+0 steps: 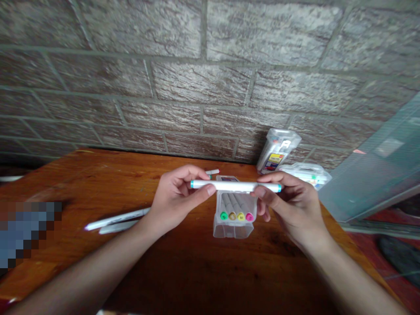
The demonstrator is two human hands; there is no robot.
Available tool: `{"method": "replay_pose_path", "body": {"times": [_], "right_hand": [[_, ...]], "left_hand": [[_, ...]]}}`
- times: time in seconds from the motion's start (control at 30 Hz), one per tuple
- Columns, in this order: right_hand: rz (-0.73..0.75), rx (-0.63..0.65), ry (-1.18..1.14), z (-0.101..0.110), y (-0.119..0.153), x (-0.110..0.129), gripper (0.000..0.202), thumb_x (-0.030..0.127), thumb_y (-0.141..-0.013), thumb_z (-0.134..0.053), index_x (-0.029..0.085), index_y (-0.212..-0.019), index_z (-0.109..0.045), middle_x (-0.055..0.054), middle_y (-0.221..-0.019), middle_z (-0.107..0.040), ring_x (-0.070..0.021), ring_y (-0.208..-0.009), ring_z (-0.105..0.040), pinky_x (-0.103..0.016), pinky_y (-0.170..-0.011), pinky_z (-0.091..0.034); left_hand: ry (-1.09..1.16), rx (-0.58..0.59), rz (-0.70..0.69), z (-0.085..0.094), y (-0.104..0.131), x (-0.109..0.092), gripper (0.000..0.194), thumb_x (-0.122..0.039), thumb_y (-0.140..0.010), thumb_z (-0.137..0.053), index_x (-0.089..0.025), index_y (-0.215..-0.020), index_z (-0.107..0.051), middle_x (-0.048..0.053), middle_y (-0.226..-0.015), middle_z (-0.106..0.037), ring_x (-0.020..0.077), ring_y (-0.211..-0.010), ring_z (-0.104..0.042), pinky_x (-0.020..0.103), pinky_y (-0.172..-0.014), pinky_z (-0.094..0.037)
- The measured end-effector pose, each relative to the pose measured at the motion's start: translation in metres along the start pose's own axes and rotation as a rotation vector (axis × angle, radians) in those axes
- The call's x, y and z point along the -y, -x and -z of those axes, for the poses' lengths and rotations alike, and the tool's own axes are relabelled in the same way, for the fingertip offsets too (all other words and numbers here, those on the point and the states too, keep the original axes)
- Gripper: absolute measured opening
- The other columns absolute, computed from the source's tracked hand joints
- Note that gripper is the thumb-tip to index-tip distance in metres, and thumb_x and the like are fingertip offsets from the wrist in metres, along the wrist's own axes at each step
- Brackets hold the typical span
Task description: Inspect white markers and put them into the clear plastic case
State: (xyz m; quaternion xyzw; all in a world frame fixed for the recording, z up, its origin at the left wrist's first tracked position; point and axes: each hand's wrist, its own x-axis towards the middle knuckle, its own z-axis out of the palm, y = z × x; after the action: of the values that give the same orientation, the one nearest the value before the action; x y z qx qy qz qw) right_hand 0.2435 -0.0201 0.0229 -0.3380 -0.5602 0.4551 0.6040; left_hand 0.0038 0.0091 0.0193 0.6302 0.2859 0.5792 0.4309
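A white marker [234,186] with light-blue ends is held level in front of me. My left hand [179,194] pinches it near the left end between thumb and fingers. Near the other end, my right hand [288,199] grips it the same way. Behind and below the marker, a clear plastic marker case [233,229] lies open on the table, partly hidden by the marker. Several markers [236,203] lie side by side in it, their round ends green, ochre, yellow and pink.
The wooden table [197,267] meets a brick wall [183,78]. Loose markers [114,218] lie to the left, and another with a red tip [214,172] lies behind my left hand. A clear case with a yellow label [277,151] stands at the back right, beside another clear case [306,173].
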Motion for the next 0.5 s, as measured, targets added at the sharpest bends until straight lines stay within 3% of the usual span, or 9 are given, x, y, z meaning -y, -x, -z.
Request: {"method": "replay_pose_path", "body": {"times": [0.27,0.5], "right_hand": [[-0.004,0.024,-0.044,0.0034,0.0001,-0.0016,0.009,0.024,-0.09,-0.087,0.022,-0.098,-0.083,-0.001,-0.057,-0.075,-0.0115,-0.043,-0.067,-0.016,-0.04,-0.053],[-0.01,0.008,-0.054,0.0034,0.0004,-0.0004,0.008,0.025,-0.09,-0.087,0.023,-0.098,-0.085,-0.003,-0.065,-0.08,-0.0117,-0.044,-0.067,-0.017,-0.039,-0.053]], "left_hand": [[0.077,0.018,0.056,0.0022,0.0013,0.003,0.015,-0.025,-0.087,-0.086,-0.017,-0.087,-0.073,-0.005,-0.056,-0.061,0.0072,-0.044,-0.049,0.018,-0.044,-0.037],[0.134,0.014,0.06,0.0049,0.0019,0.0086,0.011,-0.024,-0.088,-0.086,-0.017,-0.091,-0.078,-0.001,-0.066,-0.07,0.0069,-0.047,-0.054,0.018,-0.046,-0.042]]}}
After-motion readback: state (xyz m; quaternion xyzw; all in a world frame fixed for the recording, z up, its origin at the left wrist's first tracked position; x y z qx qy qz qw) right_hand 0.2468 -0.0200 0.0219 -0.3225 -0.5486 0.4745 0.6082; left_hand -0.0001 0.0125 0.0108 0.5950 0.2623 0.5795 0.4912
